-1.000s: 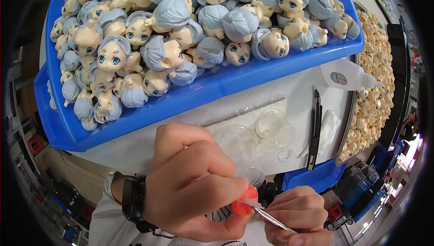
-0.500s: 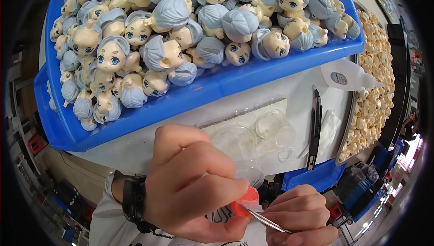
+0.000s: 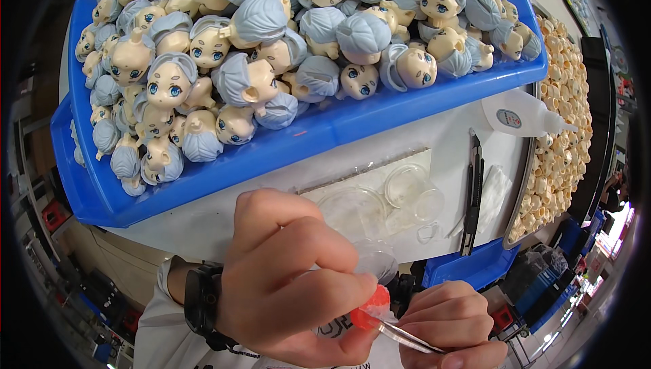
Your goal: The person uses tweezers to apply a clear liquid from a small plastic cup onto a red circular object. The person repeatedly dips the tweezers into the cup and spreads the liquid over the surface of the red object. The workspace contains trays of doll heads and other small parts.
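My left hand [image 3: 288,277], a dark watch [image 3: 201,308] at its wrist, is closed with thumb and forefinger pinching a small red translucent piece [image 3: 376,298] that has a whitish, rough-looking patch. In my right hand [image 3: 451,321], fingers curled, are thin metal tweezers [image 3: 410,340]. Their tips touch the red piece near my left thumb. Both hands are in front of my chest, just off the table's near edge. What the piece is I cannot make out, since my fingers cover part of it.
A blue tray [image 3: 325,128] heaped with blue-haired doll heads [image 3: 169,84] spans the back. Clear plastic cups [image 3: 407,186] stand on a flat board. To the right are a black utility knife [image 3: 472,192], a white squeeze bottle [image 3: 519,114] and a tray of small cream parts [image 3: 559,131].
The red piece has turned slightly and shifted a little in my left fingers. The tweezers have moved slightly right and remain against it. The things on the table have not moved.
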`<state>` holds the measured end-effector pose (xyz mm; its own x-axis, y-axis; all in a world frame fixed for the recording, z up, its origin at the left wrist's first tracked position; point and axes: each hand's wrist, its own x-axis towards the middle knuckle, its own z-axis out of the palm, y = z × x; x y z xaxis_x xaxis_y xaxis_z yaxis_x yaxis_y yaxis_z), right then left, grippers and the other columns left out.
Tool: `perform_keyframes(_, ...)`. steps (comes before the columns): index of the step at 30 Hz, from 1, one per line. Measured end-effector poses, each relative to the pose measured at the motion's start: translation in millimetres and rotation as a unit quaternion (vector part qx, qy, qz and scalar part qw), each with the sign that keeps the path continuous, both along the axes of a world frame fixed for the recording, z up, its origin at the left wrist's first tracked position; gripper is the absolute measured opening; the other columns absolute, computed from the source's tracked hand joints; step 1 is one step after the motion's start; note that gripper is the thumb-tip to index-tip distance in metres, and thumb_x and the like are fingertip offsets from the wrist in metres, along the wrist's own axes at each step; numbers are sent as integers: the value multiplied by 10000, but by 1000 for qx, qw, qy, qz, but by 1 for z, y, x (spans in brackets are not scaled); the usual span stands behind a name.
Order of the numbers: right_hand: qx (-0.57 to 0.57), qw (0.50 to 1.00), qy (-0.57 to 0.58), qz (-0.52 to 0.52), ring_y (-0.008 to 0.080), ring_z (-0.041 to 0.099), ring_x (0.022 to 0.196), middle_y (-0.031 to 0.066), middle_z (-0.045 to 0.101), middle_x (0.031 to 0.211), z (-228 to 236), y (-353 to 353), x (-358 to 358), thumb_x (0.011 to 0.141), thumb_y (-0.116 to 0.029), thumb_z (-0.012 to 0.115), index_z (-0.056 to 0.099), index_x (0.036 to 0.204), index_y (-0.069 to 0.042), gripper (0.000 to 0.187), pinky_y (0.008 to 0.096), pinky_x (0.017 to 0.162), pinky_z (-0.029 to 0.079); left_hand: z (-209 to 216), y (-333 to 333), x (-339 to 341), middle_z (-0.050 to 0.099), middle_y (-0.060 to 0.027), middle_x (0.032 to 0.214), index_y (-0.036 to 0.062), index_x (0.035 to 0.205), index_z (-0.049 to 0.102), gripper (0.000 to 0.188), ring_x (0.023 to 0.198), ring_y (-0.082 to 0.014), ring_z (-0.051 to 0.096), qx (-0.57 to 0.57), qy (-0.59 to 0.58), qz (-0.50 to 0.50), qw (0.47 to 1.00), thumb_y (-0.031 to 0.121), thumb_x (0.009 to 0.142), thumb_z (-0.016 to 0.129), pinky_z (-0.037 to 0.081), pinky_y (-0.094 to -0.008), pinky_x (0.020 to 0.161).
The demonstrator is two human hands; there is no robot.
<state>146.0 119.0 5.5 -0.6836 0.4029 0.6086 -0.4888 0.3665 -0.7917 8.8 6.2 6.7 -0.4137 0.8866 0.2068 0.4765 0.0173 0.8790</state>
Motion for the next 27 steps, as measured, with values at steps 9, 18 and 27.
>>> perform_keyframes(9,4,1000,-21,-7,175,521,469,130,538,715,2,-1,-1,753,-42,611,406,904,-34,254,242,363,410,1,1,-1,459,9,669,118,759,571,349,644,-180,355,0,20,9,1000,325,524,725,274,-288,528)
perform_keyframes(18,-14,996,-28,-86,183,516,472,139,538,718,6,-11,-7,706,9,608,418,907,-33,280,247,366,411,0,2,-1,462,9,681,117,757,574,336,652,-184,363,-1,10,-1,1000,310,523,718,276,-286,535)
perform_keyframes(27,4,1000,-8,-12,177,526,479,127,536,717,3,1,-2,784,-66,590,389,906,-38,238,237,369,416,1,2,-3,449,11,673,120,753,568,346,647,-177,351,1,18,13,1000,292,497,725,271,-282,531)
